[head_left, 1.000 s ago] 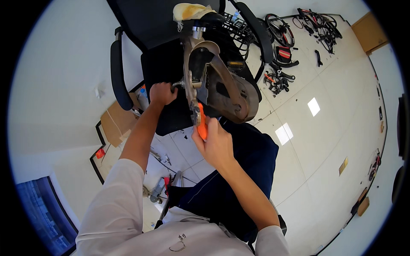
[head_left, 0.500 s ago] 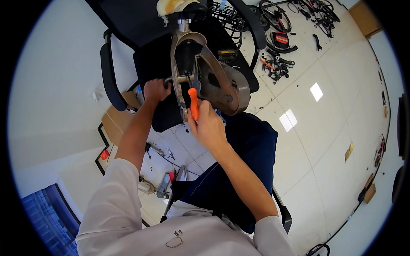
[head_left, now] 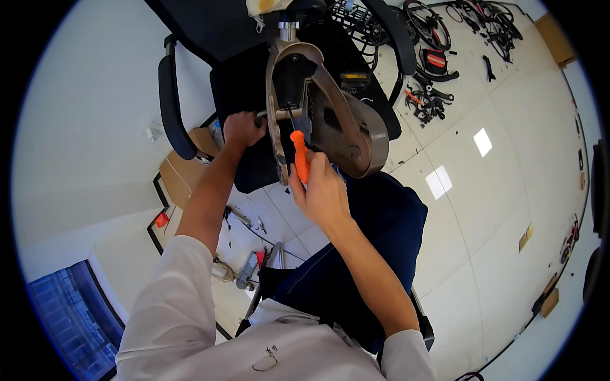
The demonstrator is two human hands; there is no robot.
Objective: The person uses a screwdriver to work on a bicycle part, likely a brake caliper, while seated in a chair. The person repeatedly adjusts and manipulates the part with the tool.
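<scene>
A tan bicycle frame (head_left: 274,127) with a seat post clamp and a chain guard (head_left: 379,136) lies across the seat of a black office chair (head_left: 223,89). My right hand (head_left: 322,193) is closed around the orange handle of a screwdriver (head_left: 300,156). Its thin shaft points up into the gap of the frame, by the black plate (head_left: 293,79); the tip is hard to make out. At the frame's left side my left hand (head_left: 244,129) is closed on a dark bar, seemingly a crank arm (head_left: 260,116), that meets the frame. A pedal (head_left: 354,80) with a yellow reflector shows beyond the guard.
Chair armrests (head_left: 176,108) rise on both sides of the frame. Loose bicycle parts (head_left: 429,101), a wheel (head_left: 427,25) and a black wire basket (head_left: 356,24) lie at the upper right. Cardboard (head_left: 180,174) leans at the left, and tools (head_left: 248,270) lie on the floor below.
The whole view has shifted, so everything sits slightly further right and lower. Both hands keep their hold, and the screwdriver handle stays at about the same place against the frame.
</scene>
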